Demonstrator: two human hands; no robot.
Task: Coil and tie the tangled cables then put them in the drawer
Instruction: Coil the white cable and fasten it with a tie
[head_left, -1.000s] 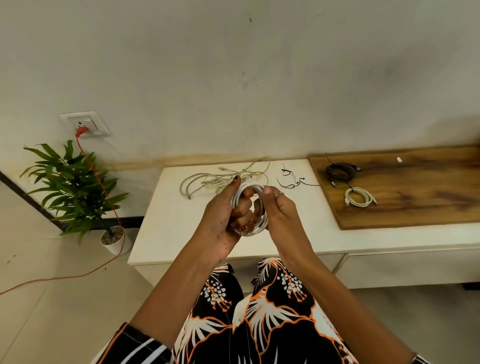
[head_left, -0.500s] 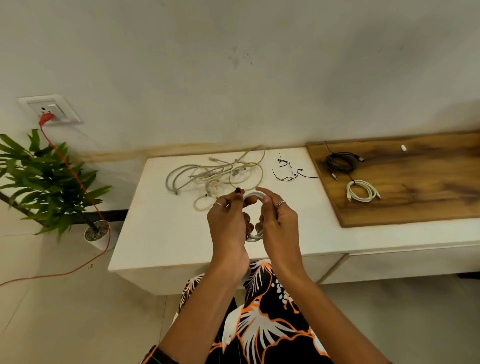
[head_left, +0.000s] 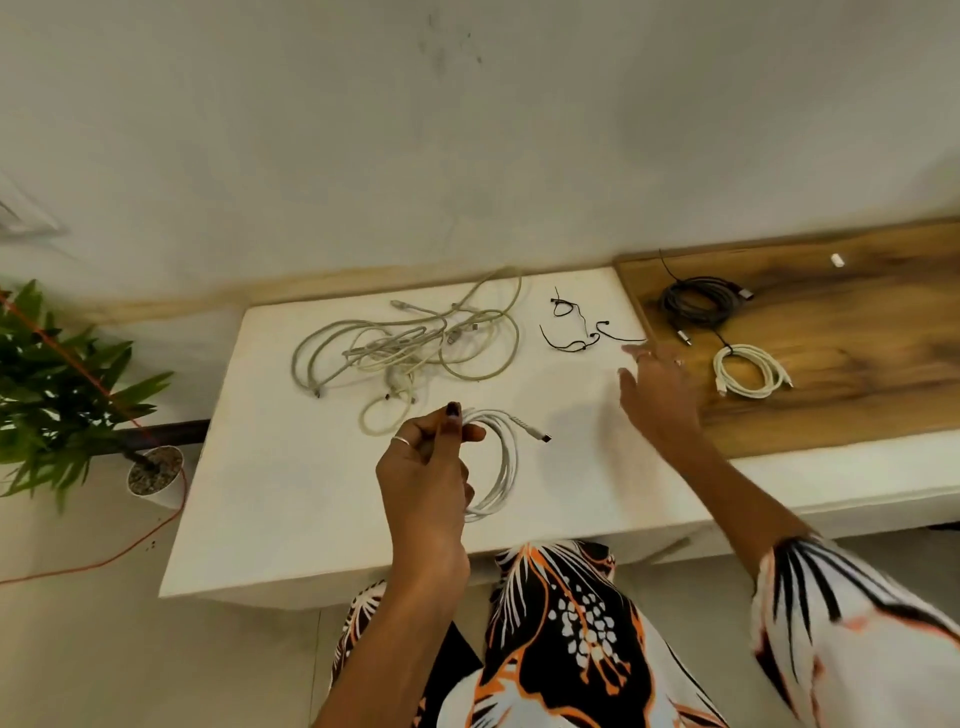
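Left hand: our left hand (head_left: 423, 467) holds the white coil (head_left: 496, 462) up over the white table (head_left: 291, 493). Our thumb and curled fingers pinch the loops at the top left of the ring.

White coil: the ring hangs down to the right of our pinch. Its plug end (head_left: 544, 438) sticks out to the right, loose, a bit past the ring.

How to do it well: we think the step now is to tie this coil. We should keep the pinch tight so the loops do not spring apart. We should tuck the loose plug end in close before the tie goes round.

Right hand: our right hand (head_left: 657, 395) holds nothing. Its fingers are spread and it reaches far to the right of the coil and away from us.

Black ties: the thin black ties (head_left: 574, 332) lie on the table just past our right fingertips, not touching them. We should take only one, as they lie close together.

Tangled cables: the grey messy heap (head_left: 410, 343) lies beyond our pinch, a little to the left, near the wall. It is not coiled yet.

Done coils: a dark coil (head_left: 698, 306) and a white tied coil (head_left: 750, 371) lie on the wooden board (head_left: 857, 332), far right of our pinch.

Drawer: we cannot tell for sure where the drawer is.
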